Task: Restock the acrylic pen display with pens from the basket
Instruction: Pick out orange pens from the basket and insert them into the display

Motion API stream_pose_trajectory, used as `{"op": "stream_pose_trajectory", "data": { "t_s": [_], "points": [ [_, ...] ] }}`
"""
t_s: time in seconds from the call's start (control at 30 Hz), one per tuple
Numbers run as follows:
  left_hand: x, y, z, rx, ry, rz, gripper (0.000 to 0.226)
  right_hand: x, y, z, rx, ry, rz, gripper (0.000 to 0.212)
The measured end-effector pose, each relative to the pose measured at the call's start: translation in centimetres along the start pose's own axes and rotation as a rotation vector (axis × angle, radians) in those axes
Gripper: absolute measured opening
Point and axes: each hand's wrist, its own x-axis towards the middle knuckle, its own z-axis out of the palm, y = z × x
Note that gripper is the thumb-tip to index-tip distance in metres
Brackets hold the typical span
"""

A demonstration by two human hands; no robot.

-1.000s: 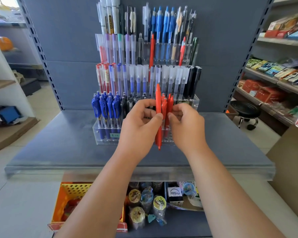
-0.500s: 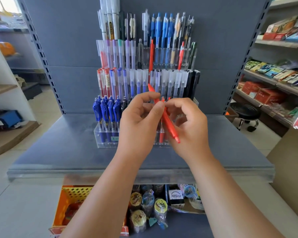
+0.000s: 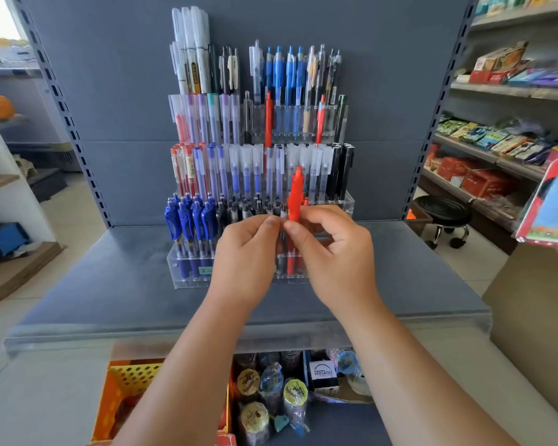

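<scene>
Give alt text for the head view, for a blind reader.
The right hand pinches a red pen upright at the front row of an acrylic pen display on a grey shelf, the left hand close beside it. A yellow basket sits below.

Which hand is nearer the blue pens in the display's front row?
Left. The left hand sits just right of the blue pens; the right hand is farther right, beyond it, pinching a red pen.

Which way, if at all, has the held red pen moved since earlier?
Yes: the red pen swung from slanted to upright, its lower end dropping toward the acrylic display.
</scene>
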Motion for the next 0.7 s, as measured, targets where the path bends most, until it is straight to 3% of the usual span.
{"op": "stream_pose_trajectory", "data": {
  "t_s": [0.17, 0.4, 0.7],
  "points": [
    [0.3, -0.4, -0.7, 0.018, 0.054, -0.02, 0.03, 0.3, 0.1, -1.1, -0.01, 0.051, 0.067, 0.012],
    [0.1, -1.5, 0.4, 0.05, 0.01, -0.03, 0.032, 0.6, 2.3, -1.3, -0.154, 0.055, 0.152, 0.012],
    [-0.2, -1.9, 1.0, 0.009, 0.015, -0.037, 0.032, 0.8, 2.6, -1.2, -0.253, 0.073, 0.09, 0.02]
  ]
}}
